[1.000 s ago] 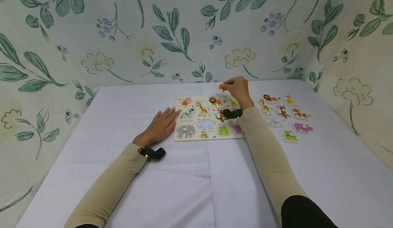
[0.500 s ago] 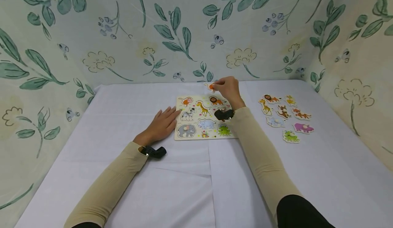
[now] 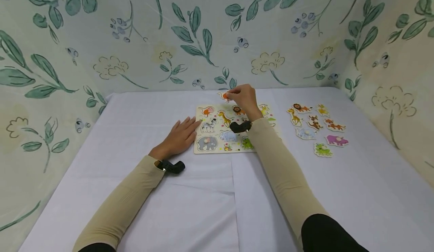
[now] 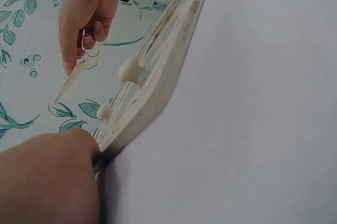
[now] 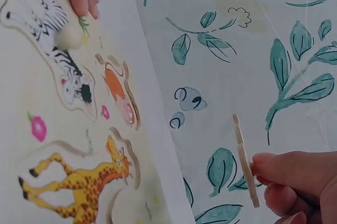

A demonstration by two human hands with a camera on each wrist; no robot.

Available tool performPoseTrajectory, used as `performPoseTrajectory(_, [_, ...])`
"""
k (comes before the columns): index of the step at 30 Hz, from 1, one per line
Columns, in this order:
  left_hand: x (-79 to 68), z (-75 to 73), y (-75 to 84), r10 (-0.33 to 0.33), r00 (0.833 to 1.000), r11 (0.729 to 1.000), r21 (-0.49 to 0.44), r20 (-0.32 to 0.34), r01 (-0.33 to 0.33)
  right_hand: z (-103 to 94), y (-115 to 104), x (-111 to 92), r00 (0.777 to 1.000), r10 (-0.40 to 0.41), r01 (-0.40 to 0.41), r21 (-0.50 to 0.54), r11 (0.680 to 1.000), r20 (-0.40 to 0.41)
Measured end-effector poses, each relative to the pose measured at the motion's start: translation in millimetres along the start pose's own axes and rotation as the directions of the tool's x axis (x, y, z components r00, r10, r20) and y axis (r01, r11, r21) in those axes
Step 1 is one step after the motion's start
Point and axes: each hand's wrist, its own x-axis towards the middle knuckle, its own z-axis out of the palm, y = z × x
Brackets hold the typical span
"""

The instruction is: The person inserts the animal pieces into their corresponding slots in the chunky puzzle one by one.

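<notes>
My right hand (image 3: 245,98) pinches an orange, long-tailed animal puzzle piece (image 3: 223,96) above the far edge of the wooden puzzle board (image 3: 219,152). In the right wrist view that piece (image 5: 244,163) appears edge-on, between thumb and fingers. My left hand (image 3: 179,137) lies spread on the cloth, its fingertips touching the board's left edge. A knobbed zebra piece (image 3: 208,126) and an elephant piece (image 3: 207,143) sit in the board. The mouse-like orange recess (image 5: 119,92) beside the zebra and the giraffe recess (image 5: 87,184) hold no pieces. My right forearm hides part of the board's right side.
Several loose animal pieces lie on the white cloth right of the board, among them a lion (image 3: 301,108), a giraffe (image 3: 295,117), a purple hippo (image 3: 337,140) and a green frog (image 3: 323,150). A floral curtain (image 3: 152,37) rises behind the table.
My right hand has moved left along the board's far edge, carrying the orange piece toward the upper left corner. The left hand has stayed at the board's left edge.
</notes>
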Motion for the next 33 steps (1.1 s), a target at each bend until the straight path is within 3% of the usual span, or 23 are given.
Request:
performPoseTrajectory(12, [0.6, -4.1, 2.8, -0.014, 1.000, 1.000, -0.016, 0.026, 0.014, 21.7, -3, 1, 0.998, -0.047, 0.048, 0.026, 0.998, -0.045])
performPoseTrajectory(17, [-0.5, -5.7, 2.2, -0.024, 0.999, 0.999, -0.025, 0.035, 0.025, 33.1, -5, 1, 0.998, -0.052, 0.052, 0.021, 0.998, -0.027])
performPoseTrajectory(28, [-2.4, -5.9, -0.7, -0.018, 0.999, 1.000, -0.024, 0.037, 0.019, 51.3, -4, 0, 0.999, 0.048, -0.049, 0.067, 0.997, 0.006])
performPoseTrajectory(33, [-1.4, -4.7, -1.0, -0.002, 0.999, 1.000, -0.011, 0.037, 0.002, 56.7, -4, -1, 0.999, 0.044, -0.044, 0.083, 0.996, 0.011])
